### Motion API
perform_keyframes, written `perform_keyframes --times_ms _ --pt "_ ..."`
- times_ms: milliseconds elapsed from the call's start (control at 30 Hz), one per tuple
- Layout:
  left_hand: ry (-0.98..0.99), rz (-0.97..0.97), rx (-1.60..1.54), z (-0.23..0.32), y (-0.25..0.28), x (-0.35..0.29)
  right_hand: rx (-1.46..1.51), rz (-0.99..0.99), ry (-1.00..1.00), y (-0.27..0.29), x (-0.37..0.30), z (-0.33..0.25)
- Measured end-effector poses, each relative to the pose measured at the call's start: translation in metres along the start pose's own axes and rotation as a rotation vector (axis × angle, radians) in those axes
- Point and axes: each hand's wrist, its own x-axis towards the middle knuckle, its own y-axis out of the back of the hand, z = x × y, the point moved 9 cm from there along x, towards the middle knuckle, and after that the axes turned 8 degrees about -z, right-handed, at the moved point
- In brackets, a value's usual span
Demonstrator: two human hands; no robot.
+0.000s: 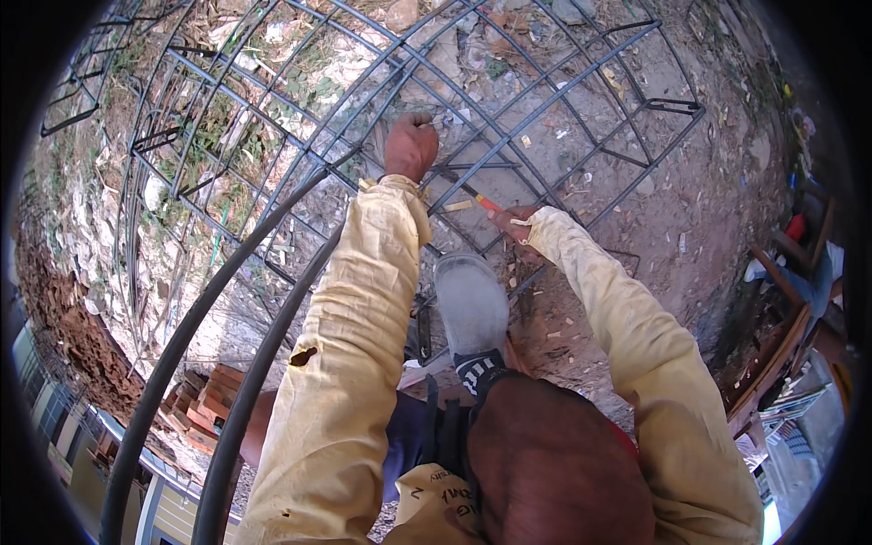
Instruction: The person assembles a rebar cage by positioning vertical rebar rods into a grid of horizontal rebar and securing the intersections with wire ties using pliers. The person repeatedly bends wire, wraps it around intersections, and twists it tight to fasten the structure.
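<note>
A cage of steel reinforcing bars [554, 95] spreads in front of me, its bars crossing in a grid with bent stirrups. My left hand [411, 147] is closed in a fist over the bars; what it grips, if anything, is hidden. A thin piece of wire [445, 118] shows beside its knuckles. Lower and to the right, my right hand [516, 223] is wrapped round a slim tool with a red and yellow handle [488, 203]. Its dark end points up-left toward the bars beneath my left wrist, and its exact kind is unclear.
Two thick dark bars [272, 222] run from the lower left up to the cage. My grey shoe [471, 300] is just below the hands. Bricks [202, 409] are stacked at lower left; wooden pieces [772, 354] lie at right. Rubble and weeds cover the ground.
</note>
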Motion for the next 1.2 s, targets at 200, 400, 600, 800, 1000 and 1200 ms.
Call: perform_keyframes --times_ms 200,400,600,800,1000,1200 --pt "-0.262 0.001 -0.402 0.091 0.039 -0.089 -0.639 0.367 0.147 0.002 0.060 0.014" --pt "-0.151 -0.099 -0.513 0.053 0.070 -0.226 -0.112 0.286 -0.058 0.003 0.025 -0.004" --pt "0.091 0.151 -0.491 -0.050 0.138 -0.345 0.499 -0.309 -0.028 -0.037 0.017 0.002" --pt "0.072 0.584 -0.554 -0.042 0.218 -0.421 -0.171 -0.169 -0.093 -0.025 0.023 0.002" --pt "-0.435 0.764 -0.515 0.026 0.282 -0.442 -0.698 0.832 0.121 0.007 -0.010 -0.011" --pt "-0.670 0.766 -0.571 0.074 0.308 -0.444 -0.518 0.508 0.037 0.005 -0.011 -0.010"
